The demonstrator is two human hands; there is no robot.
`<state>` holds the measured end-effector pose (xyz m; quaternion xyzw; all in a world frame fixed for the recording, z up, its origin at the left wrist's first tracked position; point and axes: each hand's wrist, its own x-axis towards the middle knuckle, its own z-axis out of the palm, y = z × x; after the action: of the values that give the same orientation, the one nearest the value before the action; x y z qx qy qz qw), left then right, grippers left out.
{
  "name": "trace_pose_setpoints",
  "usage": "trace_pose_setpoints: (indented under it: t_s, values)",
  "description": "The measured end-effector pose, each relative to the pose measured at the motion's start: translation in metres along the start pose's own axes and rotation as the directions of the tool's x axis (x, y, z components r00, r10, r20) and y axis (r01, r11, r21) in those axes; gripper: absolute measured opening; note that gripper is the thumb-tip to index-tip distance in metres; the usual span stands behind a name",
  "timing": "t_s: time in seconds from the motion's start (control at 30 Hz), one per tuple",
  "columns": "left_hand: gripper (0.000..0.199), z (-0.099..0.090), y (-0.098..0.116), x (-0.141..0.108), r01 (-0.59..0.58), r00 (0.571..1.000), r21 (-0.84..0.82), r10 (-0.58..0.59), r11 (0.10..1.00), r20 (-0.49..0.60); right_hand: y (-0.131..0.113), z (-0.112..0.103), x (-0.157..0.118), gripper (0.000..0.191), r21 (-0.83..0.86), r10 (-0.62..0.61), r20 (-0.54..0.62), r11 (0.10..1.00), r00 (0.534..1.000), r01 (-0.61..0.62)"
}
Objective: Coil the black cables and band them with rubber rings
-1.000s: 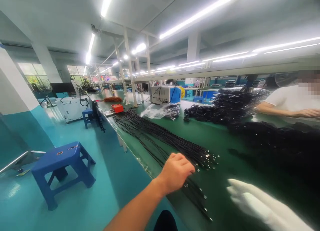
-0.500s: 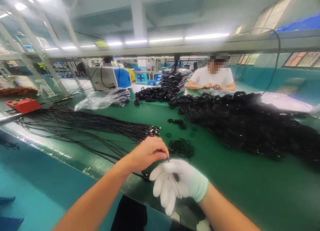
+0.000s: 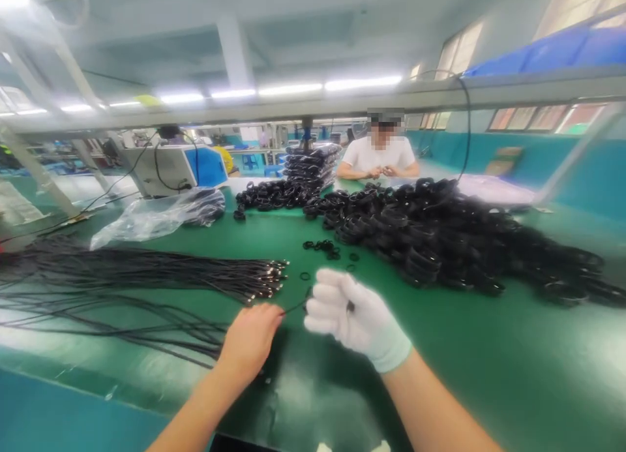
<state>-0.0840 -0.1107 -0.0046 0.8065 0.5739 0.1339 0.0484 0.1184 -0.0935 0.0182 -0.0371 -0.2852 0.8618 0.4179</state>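
My bare left hand (image 3: 252,338) is closed on a thin black cable (image 3: 295,305). A short length of it runs right from my fingertips towards my other hand. My right hand (image 3: 355,318), in a white glove, is just to the right with its fingers curled together. Those fingers hide whatever they may hold, and a small dark spot shows on the glove. Just beyond it, a few small black rings (image 3: 323,246) lie on the green table mat (image 3: 274,237). Left of my hands lies a bundle of black cables (image 3: 195,269) with shiny metal ends.
A large heap of coiled black cables (image 3: 420,237) spreads over the right side. Behind are a clear plastic bag (image 3: 156,217), stacked bagged coils (image 3: 310,165) and a grey-and-blue machine (image 3: 171,168). Across the table sits a person in a white shirt (image 3: 379,155).
My hands have moved apart, with the cable now showing between them. My gloved hand has risen and its fingers have turned from pointing down to pointing left. The view has swung right.
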Motion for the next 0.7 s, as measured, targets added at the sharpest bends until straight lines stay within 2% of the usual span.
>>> trace_pose_setpoints:
  t_s: [0.1, 0.2, 0.27, 0.33, 0.4, 0.5, 0.6, 0.7]
  values:
    - [0.030, 0.009, 0.011, -0.030, -0.027, 1.000, 0.076, 0.028, 0.997, -0.013, -0.015, -0.005, 0.003, 0.021, -0.026, -0.117, -0.104, 0.993, 0.988, 0.115]
    - [0.027, 0.008, 0.029, -0.053, -0.206, 0.976, 0.125, 0.213, 0.971, -0.049, -0.016, -0.014, 0.005, 0.025, -0.013, -0.129, -0.159, 0.992, 0.979, 0.129]
    - [0.025, -0.004, 0.038, -0.056, -0.309, 0.939, 0.140, 0.325, 0.941, -0.114, -0.009, -0.019, 0.006, 0.026, -0.036, -0.091, -0.205, 0.996, 0.975, 0.085]
    - [0.023, -0.025, 0.040, -0.047, -0.332, 0.914, 0.155, 0.358, 0.930, -0.191, 0.000, -0.020, 0.005, 0.028, -0.105, 0.019, -0.202, 0.994, 0.979, -0.041]
    - [0.019, -0.051, 0.036, -0.031, -0.306, 0.917, 0.142, 0.332, 0.941, -0.223, 0.011, -0.015, 0.002, 0.033, -0.168, 0.185, -0.109, 0.965, 0.977, -0.202]
    - [0.009, -0.081, 0.027, -0.007, -0.295, 0.948, -0.022, 0.290, 0.955, -0.130, 0.023, -0.004, -0.002, 0.044, -0.190, 0.362, 0.086, 0.921, 0.928, -0.341]
    - [0.005, -0.087, 0.023, 0.010, -0.268, 0.963, -0.231, 0.264, 0.935, -0.051, 0.033, 0.004, -0.005, 0.049, -0.188, 0.411, 0.162, 0.905, 0.897, -0.381]
    - [0.006, -0.073, 0.019, 0.021, -0.228, 0.971, -0.407, 0.236, 0.885, -0.031, 0.040, 0.007, -0.004, 0.050, -0.161, 0.423, 0.162, 0.903, 0.892, -0.399]
